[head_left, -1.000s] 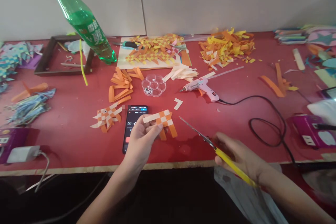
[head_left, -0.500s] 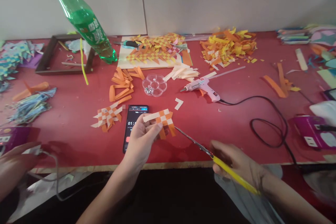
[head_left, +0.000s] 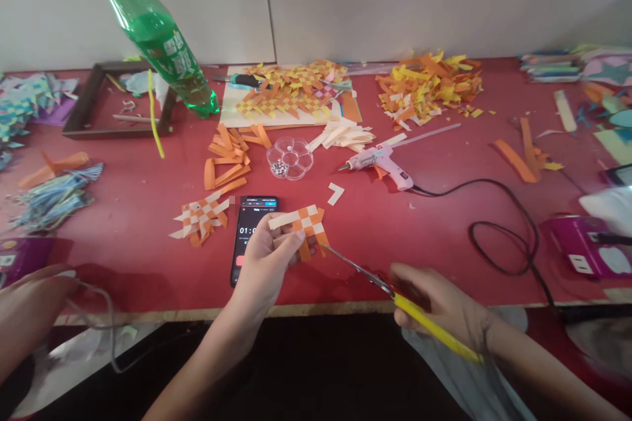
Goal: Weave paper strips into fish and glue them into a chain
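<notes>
My left hand (head_left: 272, 251) pinches a small woven piece of orange and white paper strips (head_left: 309, 223), its loose ends sticking out to the left and below. My right hand (head_left: 434, 296) is closed on yellow-handled scissors (head_left: 424, 321). Their blade tips reach the orange strip end at the lower right of the weave. Behind my left hand lies a phone (head_left: 257, 218) with a timer on its screen, partly covered. To its left rests a woven orange and white paper fish (head_left: 200, 218).
A pink glue gun (head_left: 382, 163) and its black cord lie to the right. Behind are a clear flower-shaped bead tray (head_left: 290, 158), orange strips (head_left: 230, 154), white strips (head_left: 345, 136), a yellow-orange scrap pile (head_left: 429, 89) and a green bottle (head_left: 162, 46). Another person's hand (head_left: 37, 302) holds a cable at left.
The scissors in my right hand have moved slightly left, so their tips now meet the lower right strip of the woven piece. My left hand has stayed nearly still.
</notes>
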The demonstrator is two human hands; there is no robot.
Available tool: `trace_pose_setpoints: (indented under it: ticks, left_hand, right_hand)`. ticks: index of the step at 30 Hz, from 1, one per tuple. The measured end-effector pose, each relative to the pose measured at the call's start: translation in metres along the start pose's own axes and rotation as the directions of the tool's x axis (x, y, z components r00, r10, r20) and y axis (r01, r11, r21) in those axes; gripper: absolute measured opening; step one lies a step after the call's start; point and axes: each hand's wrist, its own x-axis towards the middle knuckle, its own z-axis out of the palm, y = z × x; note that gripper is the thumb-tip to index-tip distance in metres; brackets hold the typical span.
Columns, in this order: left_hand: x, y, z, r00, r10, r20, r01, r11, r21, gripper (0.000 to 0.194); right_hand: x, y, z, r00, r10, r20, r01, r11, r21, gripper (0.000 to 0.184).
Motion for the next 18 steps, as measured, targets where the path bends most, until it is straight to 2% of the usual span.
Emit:
trace_pose_setpoints:
  ticks: [8,18]
  left_hand:
    - [0.0003,0.0020,0.0001,1.000,-0.014,-0.008,0.015,1.000,0.025,0.026]
    - [0.0004,0.0012,-0.0006,1.000,0.000,0.006,0.000,1.000,0.029,0.024]
  right_hand:
    - [0.0001,0.0084,-0.0026,0.997,-0.073,0.014,0.073,0.997,0.003,0.040]
    - [0.0004,0.0075,-0.0018,0.999,-0.038,-0.004,0.038,0.998,0.042,0.045]
